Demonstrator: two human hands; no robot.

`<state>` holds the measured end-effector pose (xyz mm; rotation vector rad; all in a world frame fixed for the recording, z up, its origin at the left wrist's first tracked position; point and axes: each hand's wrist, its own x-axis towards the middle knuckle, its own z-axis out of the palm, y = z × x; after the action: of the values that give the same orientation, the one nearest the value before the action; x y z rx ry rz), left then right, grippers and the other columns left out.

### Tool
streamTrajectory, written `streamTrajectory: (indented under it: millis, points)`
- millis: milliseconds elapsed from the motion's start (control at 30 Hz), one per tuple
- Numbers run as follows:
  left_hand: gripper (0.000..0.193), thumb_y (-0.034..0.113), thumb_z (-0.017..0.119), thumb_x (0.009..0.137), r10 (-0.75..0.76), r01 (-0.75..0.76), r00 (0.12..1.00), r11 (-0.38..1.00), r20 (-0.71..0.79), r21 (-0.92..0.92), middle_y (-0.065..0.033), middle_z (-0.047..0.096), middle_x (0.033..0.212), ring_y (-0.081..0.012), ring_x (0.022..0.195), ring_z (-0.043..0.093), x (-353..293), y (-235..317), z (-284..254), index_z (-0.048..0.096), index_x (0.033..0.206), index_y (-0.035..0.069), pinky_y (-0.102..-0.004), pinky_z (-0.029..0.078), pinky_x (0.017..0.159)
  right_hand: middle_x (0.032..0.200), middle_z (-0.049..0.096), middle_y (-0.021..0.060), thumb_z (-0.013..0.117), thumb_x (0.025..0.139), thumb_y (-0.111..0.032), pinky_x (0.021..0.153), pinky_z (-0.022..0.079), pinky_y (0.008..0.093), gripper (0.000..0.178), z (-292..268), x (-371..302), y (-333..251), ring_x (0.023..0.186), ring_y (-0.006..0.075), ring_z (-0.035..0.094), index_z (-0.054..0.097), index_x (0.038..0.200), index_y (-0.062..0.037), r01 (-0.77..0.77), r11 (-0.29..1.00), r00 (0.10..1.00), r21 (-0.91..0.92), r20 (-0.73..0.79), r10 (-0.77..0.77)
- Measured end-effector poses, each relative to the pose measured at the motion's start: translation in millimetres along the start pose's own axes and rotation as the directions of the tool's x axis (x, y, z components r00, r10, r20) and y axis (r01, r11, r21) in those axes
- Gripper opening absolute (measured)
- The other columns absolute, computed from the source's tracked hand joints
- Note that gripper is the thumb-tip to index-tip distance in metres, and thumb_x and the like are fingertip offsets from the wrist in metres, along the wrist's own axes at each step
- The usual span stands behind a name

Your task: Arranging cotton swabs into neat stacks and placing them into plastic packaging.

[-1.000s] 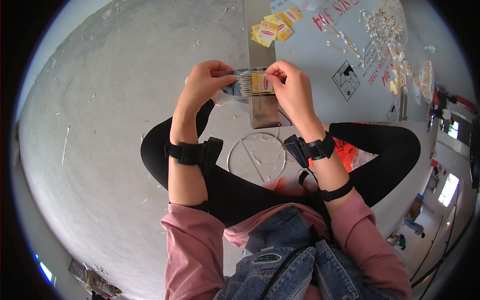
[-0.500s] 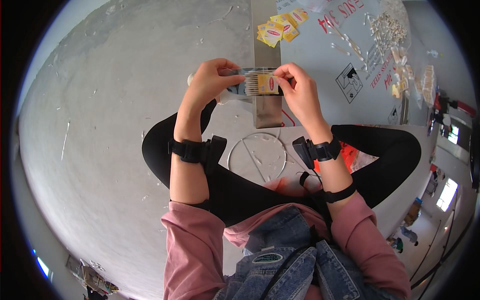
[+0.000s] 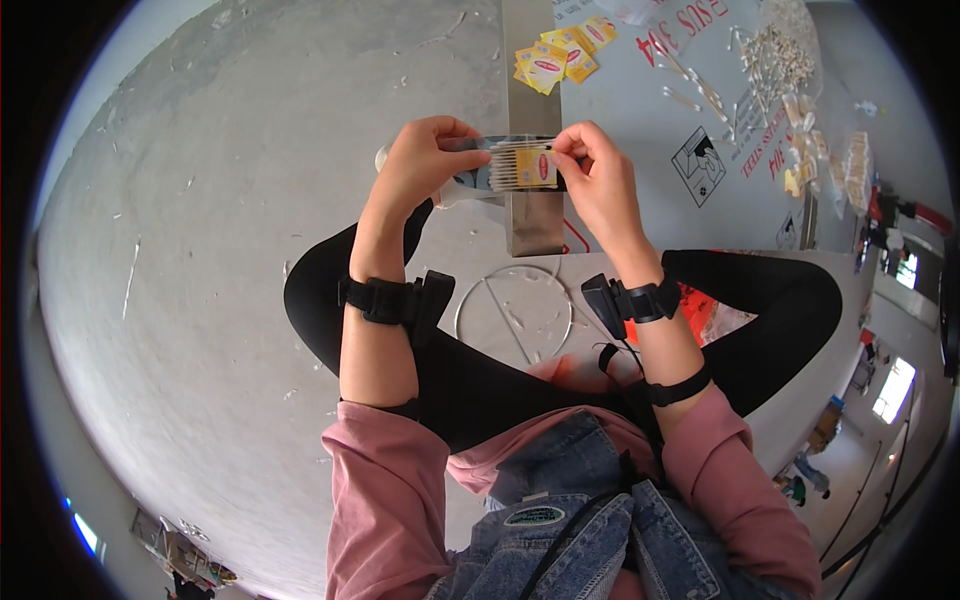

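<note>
Between my two hands, a clear plastic bag of cotton swabs [image 3: 504, 172] is stretched out level above the end of a metal strip. Inside it, several swabs lie side by side, with a yellow card [image 3: 539, 168] at their right end. My left hand [image 3: 420, 158] pinches the bag's left part between thumb and fingers. At the right end, my right hand [image 3: 600, 170] is closed on the bag's upper corner near the card. Both hands wear black straps at the forearms.
Several yellow cards [image 3: 568, 55] lie fanned out beyond the bag. Loose swabs [image 3: 775, 60] are heaped on the grey printed sheet [image 3: 640, 110] at the far right, beside bundled swabs [image 3: 857, 170]. A metal ring [image 3: 515, 312] lies on the floor before my crossed legs.
</note>
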<state>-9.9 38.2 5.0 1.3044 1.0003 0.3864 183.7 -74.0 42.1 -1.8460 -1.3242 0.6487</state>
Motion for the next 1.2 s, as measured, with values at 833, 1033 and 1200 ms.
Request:
streamTrajectory:
  millis: [833,1033,1200]
  points:
    - [0.031,0.012,0.080,0.077,-0.014,0.014,1.000,1.000,0.012,0.006,-0.0096,0.073,0.085,-0.0127,0.077,0.067,1,3,0,0.071,0.102,-0.004,-0.0263,0.052,0.068,0.078,0.061,0.0028,0.065,0.088,0.006,0.065,0.048,0.0261,0.013,7,-1,1,0.070,0.0111,0.058,0.055,0.093,-0.0006,0.050,0.998,0.999,-0.039,-0.014,-0.050]
    - [0.031,0.011,0.081,0.077,-0.026,0.026,1.000,1.000,0.012,0.004,-0.0096,0.073,0.086,-0.0126,0.077,0.067,0,4,1,0.071,0.102,-0.004,-0.0262,0.052,0.068,0.080,0.065,0.0049,0.067,0.086,0.005,0.067,0.051,0.0280,0.015,7,1,-2,0.071,0.0141,0.063,0.056,0.093,-0.0008,0.065,0.996,0.997,-0.063,-0.024,-0.067]
    - [0.034,0.013,0.082,0.076,-0.057,0.056,0.998,0.998,0.013,0.027,-0.0093,0.073,0.086,-0.0124,0.078,0.067,1,4,1,0.071,0.103,-0.003,-0.0263,0.051,0.067,0.081,0.065,0.0062,0.068,0.085,0.004,0.068,0.052,0.0282,0.016,7,0,-5,0.072,0.0151,0.064,0.057,0.094,-0.0008,0.001,0.997,1.000,-0.074,-0.031,-0.004]
